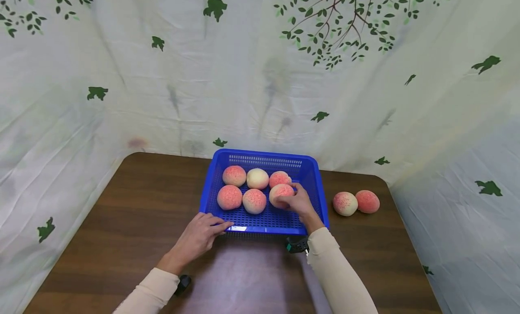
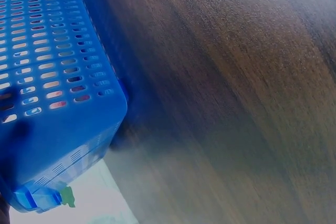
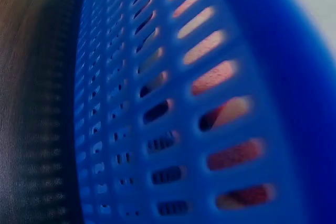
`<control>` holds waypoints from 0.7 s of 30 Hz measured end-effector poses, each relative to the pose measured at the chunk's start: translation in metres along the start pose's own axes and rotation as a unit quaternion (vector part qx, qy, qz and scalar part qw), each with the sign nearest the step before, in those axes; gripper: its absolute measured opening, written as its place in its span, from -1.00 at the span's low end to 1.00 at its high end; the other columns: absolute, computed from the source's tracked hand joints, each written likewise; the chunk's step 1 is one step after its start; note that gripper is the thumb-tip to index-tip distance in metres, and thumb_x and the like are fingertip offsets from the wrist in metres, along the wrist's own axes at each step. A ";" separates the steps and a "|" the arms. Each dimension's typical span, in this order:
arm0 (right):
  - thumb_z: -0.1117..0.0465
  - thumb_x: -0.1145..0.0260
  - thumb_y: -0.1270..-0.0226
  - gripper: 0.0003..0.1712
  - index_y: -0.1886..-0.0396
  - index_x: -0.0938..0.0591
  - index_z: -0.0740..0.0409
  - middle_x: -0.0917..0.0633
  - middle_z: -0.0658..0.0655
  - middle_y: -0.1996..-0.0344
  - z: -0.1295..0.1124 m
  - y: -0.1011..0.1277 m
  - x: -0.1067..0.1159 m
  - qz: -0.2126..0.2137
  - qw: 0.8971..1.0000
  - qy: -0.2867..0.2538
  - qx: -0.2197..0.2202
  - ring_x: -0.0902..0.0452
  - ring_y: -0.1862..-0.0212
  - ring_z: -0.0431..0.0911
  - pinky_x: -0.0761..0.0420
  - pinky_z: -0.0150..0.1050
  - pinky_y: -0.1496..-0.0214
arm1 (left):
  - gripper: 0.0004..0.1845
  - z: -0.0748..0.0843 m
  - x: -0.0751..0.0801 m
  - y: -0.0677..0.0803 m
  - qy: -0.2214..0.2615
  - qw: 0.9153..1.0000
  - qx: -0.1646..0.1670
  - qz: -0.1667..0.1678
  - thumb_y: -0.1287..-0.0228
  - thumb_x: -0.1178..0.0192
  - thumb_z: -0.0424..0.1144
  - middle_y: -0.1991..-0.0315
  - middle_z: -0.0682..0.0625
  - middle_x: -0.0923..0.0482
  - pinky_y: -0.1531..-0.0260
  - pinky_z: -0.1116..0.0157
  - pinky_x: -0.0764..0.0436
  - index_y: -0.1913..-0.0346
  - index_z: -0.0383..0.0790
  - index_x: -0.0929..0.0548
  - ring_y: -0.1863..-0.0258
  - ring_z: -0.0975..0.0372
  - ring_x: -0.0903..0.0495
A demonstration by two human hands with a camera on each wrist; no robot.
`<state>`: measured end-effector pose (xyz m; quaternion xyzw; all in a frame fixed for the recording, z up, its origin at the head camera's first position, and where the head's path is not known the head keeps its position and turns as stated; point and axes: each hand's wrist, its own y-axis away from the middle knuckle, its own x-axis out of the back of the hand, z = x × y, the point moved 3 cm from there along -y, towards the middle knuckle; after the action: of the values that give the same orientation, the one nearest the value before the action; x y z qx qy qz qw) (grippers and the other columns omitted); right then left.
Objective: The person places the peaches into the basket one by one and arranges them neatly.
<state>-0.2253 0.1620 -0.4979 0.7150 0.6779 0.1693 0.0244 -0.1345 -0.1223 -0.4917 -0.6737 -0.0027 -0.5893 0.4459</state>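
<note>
A pale leaf-patterned cloth (image 1: pixel 243 88) hung at twelve o'clock, behind a dark wood-grained table (image 1: pixel 109 228). On the table sat a perforated blue basket (image 1: pixel 266 230). At the basket's seven to eight o'clock, the left hand (image 1: pixel 203 232) rested on its near rim; whether those fingers were gripping it, I could not tell. Reaching in from five o'clock, the right hand (image 1: pixel 299 200) grasped a pale, pink-flushed peach (image 1: pixel 280 192), which lay between thumb and fingers at the hand's nine to ten o'clock, inside the basket. Five other peaches (image 1: pixel 229 197) also lay in there: one just beyond the held peach at twelve o'clock, the rest toward nine and ten. Outside, at the basket's three o'clock, two loose peaches (image 1: pixel 345 203) touched on the table, well apart from the grasping fingers.
</note>
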 end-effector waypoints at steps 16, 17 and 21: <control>0.13 -0.55 0.17 -0.15 -0.15 -0.38 0.30 -0.56 0.30 -0.03 0.005 -0.006 -0.008 0.021 0.982 0.185 -0.004 -0.45 0.00 0.10 -0.45 -0.02 -0.08 | -0.72 0.000 0.001 -0.001 0.006 1.000 0.013 -0.023 0.00 -0.36 -0.32 0.33 0.04 -0.69 0.30 0.23 -0.43 0.14 -0.12 -0.78 0.38 0.19 -0.56; 0.12 -0.55 0.17 -0.17 -0.11 -0.38 0.29 -0.56 0.29 0.00 0.006 -0.006 -0.009 0.021 0.982 0.189 -0.005 -0.45 0.02 0.10 -0.45 -0.03 -0.05 | -0.72 0.000 0.001 -0.001 0.006 1.000 0.013 -0.023 -0.01 -0.35 -0.32 0.33 0.04 -0.68 0.30 0.23 -0.43 0.14 -0.12 -0.78 0.38 0.19 -0.56; 0.07 -0.56 0.16 -0.22 -0.02 -0.37 0.25 -0.57 0.28 0.08 0.008 -0.008 -0.010 0.026 0.979 0.201 -0.014 -0.46 0.07 0.09 -0.46 -0.06 0.03 | -0.72 0.000 0.001 -0.001 0.003 1.000 0.016 -0.026 -0.01 -0.36 -0.32 0.33 0.04 -0.68 0.29 0.23 -0.44 0.13 -0.11 -0.78 0.37 0.20 -0.56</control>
<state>-0.2312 0.1546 -0.5093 0.6834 0.6478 0.3193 -0.1069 -0.1345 -0.1219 -0.4898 -0.6645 -0.0282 -0.6027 0.4409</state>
